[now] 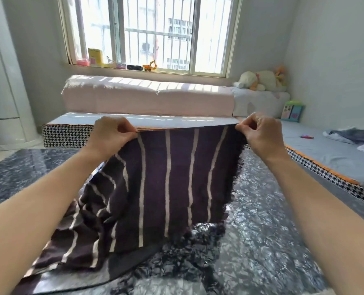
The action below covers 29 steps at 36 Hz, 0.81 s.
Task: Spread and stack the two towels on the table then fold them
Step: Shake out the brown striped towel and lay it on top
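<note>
behind held striped towel (172, 177): houndstooth mattress (64, 136).

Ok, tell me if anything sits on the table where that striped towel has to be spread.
Nothing visible does. The left hand and right hand pinch the striped towel's top corners; its lower end already drapes on the marbled table, over a plain dark cloth, perhaps the second towel.

Pale walls (336, 50) enclose a sunlit room. A barred window (151, 33) fills the far wall, small toys on its sill (134, 68). Below runs a pink cushion (147, 99) on a low grey bed (325, 150) edged in houndstooth; plush toys (261, 80) fill the right corner.
</note>
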Motion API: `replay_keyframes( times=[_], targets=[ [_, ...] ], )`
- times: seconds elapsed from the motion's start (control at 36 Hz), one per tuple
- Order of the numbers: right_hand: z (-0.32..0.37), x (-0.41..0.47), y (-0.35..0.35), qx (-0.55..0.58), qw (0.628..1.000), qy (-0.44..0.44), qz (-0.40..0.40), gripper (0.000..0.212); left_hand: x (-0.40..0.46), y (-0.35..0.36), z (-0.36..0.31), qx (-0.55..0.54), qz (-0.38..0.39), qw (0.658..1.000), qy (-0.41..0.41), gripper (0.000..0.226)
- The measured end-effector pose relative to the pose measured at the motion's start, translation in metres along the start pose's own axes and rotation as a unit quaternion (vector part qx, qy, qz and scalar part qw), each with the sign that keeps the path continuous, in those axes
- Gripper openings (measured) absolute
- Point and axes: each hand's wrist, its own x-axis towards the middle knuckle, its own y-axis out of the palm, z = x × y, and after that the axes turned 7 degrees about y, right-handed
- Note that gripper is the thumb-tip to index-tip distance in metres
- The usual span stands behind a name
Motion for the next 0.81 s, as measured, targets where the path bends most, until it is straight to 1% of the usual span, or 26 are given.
replay_keyframes(
  times=[0.11, 0.14, 0.25, 0.39, 0.47, 0.53, 0.64, 0.72, 0.81],
  targets=[
    [0.006, 0.001, -0.006, 0.021, 0.999, -0.003, -0.028, 0.016, 0.007, -0.005, -0.003, -0.020, -0.040, 0.999, 0.018, 0.010],
    [0.007, 0.001, -0.007, 0.025, 0.999, 0.000, -0.031, 0.016, 0.007, -0.006, -0.005, -0.024, -0.035, 0.999, 0.018, 0.010],
    [0.008, 0.005, -0.009, 0.015, 0.999, 0.000, -0.030, 0.016, 0.003, -0.009, -0.011, -0.022, 0.056, 0.998, 0.018, 0.009],
    [0.002, 0.010, -0.015, -0.004, 0.999, 0.003, -0.052, 0.016, -0.021, -0.003, -0.009, -0.082, 0.184, 0.979, 0.024, 0.027],
    [-0.001, 0.010, -0.013, -0.022, 0.999, 0.002, -0.048, 0.017, -0.037, 0.010, -0.008, -0.036, 0.266, 0.961, 0.061, 0.025],
    [-0.003, 0.008, -0.010, -0.036, 0.998, -0.002, -0.051, 0.017, -0.046, 0.019, -0.007, -0.019, 0.301, 0.951, 0.074, 0.019],
    [-0.006, 0.006, -0.009, -0.025, 0.997, 0.009, -0.069, 0.016, -0.057, 0.033, 0.008, 0.024, 0.341, 0.936, 0.087, 0.020],
    [-0.011, 0.007, -0.012, -0.031, 0.997, 0.017, -0.074, 0.015, -0.063, 0.041, 0.020, 0.018, 0.338, 0.938, 0.071, 0.018],
    [-0.015, 0.009, -0.013, -0.034, 0.996, 0.023, -0.077, 0.016, -0.070, 0.046, 0.030, 0.016, 0.327, 0.943, 0.065, 0.032]
  ],
)
